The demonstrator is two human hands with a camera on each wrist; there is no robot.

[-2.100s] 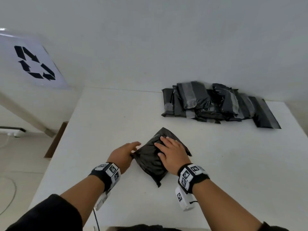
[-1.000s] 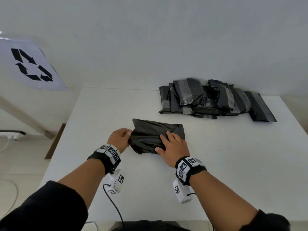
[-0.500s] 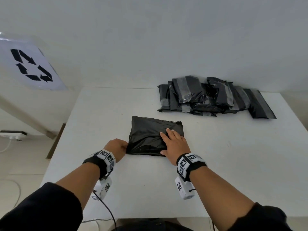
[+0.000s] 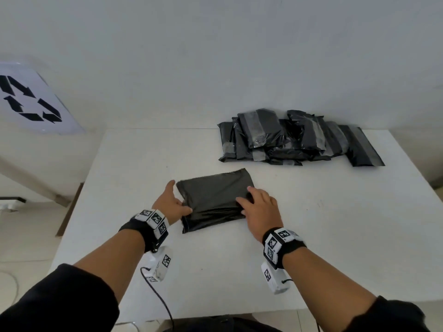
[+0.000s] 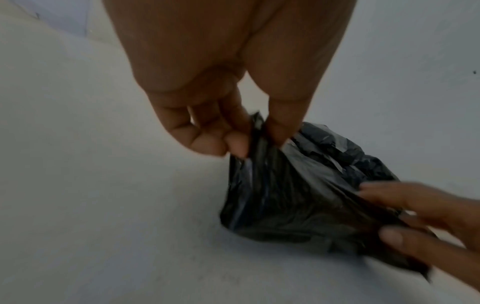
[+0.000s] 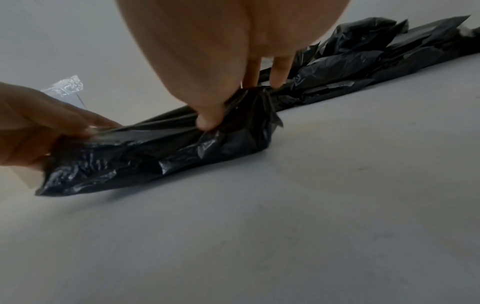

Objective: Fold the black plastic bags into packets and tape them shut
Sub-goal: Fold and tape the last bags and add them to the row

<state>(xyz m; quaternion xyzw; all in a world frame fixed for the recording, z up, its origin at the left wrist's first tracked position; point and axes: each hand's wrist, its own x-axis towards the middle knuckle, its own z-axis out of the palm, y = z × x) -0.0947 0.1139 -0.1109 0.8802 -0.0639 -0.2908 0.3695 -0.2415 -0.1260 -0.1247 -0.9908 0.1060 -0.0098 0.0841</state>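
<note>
Left hand (image 4: 170, 205): forearm reaching forward over the near left of the white table (image 4: 323, 236), wrist band with printed markers, palm turned inward; index finger extended along the left edge of the black plastic bag (image 4: 213, 200), thumb lying on the bag's near-left corner. Left-wrist view shows thumb and curled fingers (image 5: 235, 142) pinching a raised fold of the plastic at that edge, so this hand grasps the bag. Right hand (image 4: 260, 210): forearm reaching in from the near right, back of hand up, fingers bent over the bag's right edge; right-wrist view shows the thumb (image 6: 207, 121) pressed into gathered plastic with the fingers behind it, so this hand also grips the bag, at the opposite end. Black plastic bag: folded, roughly rectangular, lying in the middle of the table between the two hands, its near edge layered in creases; the corners held by the hands are lifted slightly off the surface while the rest stays down. Long axis runs left to right, skewed so the right end sits a little farther from the person than the left; far-right corner points toward the pile of taped packets (image 4: 297, 137). Pile of taped packets: black, banded with grey tape, overlapping one another at the far right of the table against the wall, apart from the held bag. Recycling sign (image 4: 28, 101): white sheet with black arrows, on the wall at far left.
</note>
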